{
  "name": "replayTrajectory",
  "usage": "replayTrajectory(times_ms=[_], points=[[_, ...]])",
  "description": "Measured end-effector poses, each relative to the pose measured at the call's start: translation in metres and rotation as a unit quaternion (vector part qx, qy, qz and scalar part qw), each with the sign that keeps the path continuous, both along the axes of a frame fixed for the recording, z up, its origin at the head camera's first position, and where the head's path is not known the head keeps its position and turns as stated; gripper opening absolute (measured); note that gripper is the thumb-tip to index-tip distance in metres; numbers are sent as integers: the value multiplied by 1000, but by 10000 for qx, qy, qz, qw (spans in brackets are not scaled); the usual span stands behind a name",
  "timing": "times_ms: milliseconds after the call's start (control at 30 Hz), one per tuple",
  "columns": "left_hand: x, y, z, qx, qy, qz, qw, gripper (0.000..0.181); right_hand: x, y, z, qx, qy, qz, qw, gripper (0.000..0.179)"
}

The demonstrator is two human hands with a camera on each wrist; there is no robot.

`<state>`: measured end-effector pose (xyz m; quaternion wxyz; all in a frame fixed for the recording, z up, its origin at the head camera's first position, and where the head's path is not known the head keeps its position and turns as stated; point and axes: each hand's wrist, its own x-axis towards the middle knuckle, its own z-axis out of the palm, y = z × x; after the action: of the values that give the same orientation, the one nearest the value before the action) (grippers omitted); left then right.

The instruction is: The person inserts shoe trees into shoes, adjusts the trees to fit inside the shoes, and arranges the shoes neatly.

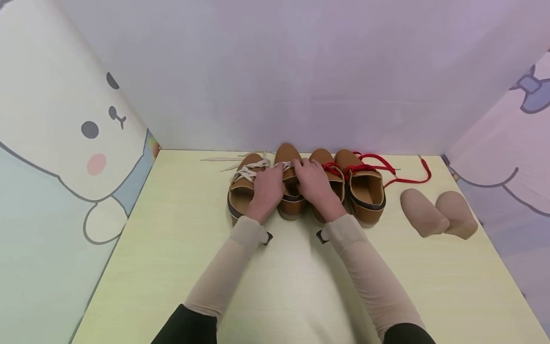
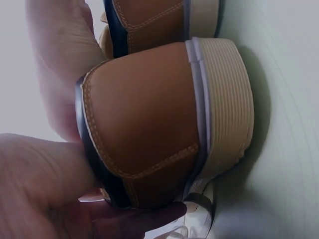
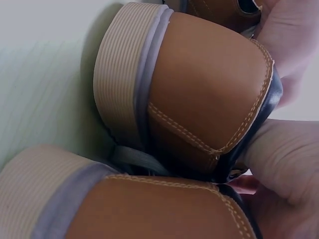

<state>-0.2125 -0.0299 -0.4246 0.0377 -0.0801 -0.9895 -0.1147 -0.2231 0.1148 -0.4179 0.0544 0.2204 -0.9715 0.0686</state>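
Observation:
Both hands are at a brown shoe with pale laces (image 1: 292, 208), second from the left in a row. My left hand (image 1: 268, 186) holds its left side, with fingers along the outside and the thumb at the collar in the left wrist view. From the other side, my right hand (image 1: 315, 184) grips the collar, as the right wrist view shows. The stitched heel (image 2: 144, 119) and ribbed pale sole (image 3: 122, 74) face the wrist cameras, the sole down on the table. Much of the laces and tongue is hidden behind the fingers.
Left of it stands another pale-laced shoe (image 1: 238, 198), its lace ends trailing back. To the right are two red-laced shoes, one partly behind my right hand, the other (image 1: 367, 205) with a long loose lace (image 1: 408, 181). Two beige shoe-shaped inserts (image 1: 423, 212) lie farther right.

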Motion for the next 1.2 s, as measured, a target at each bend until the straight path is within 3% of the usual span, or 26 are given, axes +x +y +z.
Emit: replayTrajectory(times_ms=[233, 433, 833, 1000, 1200], points=[[0, 1, -3, 372, 148, 224, 9990, 44, -2, -2, 0, 21, 36, -84, 10000, 52], [2, 4, -2, 569, 267, 356, 9974, 35, -4, -3, -2, -96, -15, -558, 9984, 49], [5, 10, -3, 617, 504, 605, 9950, 28, -2, -4, -6, -583, 28, -1038, 9929, 36], [3, 10, -6, 164, 681, 373, 9968, 21, -4, -2, -6, -566, 37, -952, 9938, 36], [3, 10, -7, -1023, 848, -174, 9910, 24, -4, 6, 2, -669, -389, -567, 9954, 38]])
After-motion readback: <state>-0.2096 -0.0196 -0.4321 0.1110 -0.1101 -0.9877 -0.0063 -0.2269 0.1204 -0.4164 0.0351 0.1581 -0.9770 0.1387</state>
